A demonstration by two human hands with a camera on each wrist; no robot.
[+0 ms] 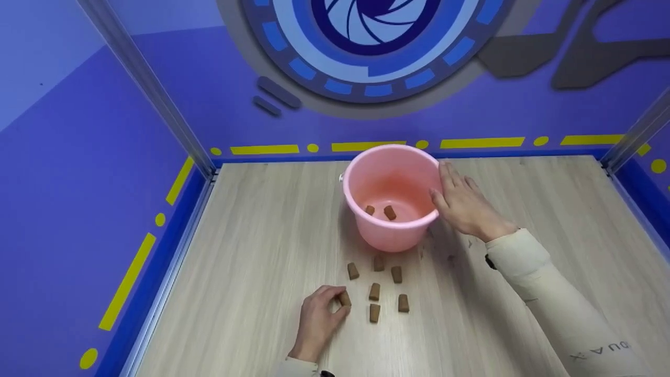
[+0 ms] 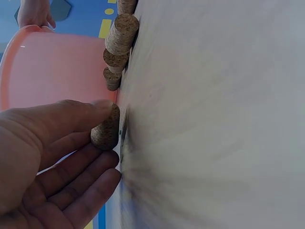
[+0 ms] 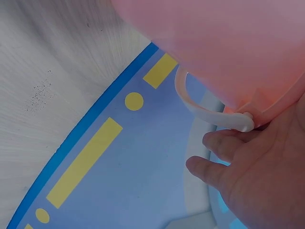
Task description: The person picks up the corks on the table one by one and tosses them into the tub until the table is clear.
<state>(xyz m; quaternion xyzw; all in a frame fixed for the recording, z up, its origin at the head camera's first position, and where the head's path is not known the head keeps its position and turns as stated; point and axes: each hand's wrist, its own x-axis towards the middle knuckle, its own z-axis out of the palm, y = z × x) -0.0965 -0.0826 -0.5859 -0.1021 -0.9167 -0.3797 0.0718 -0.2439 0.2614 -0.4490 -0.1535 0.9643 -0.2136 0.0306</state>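
Observation:
My left hand (image 1: 319, 319) pinches a brown cork stopper (image 2: 106, 129) between thumb and fingers, low over the table. Its other fingers extend loosely below the cork in the left wrist view. A pink bucket (image 1: 392, 235) stands beyond, with two corks (image 1: 389, 212) visible inside. My right hand (image 1: 466, 207) holds the bucket's right rim, thumb over the inner side and fingers along the outside. In the right wrist view, a pale handle (image 3: 209, 114) hangs beside those fingers. Several more corks, including a near one (image 1: 375, 313), stand between the left hand and the bucket.
The wood-grain table (image 1: 251, 251) meets a blue-purple back wall (image 1: 314, 125) just behind the bucket. A left side panel (image 1: 78, 209) with a metal edge strip bounds the table there.

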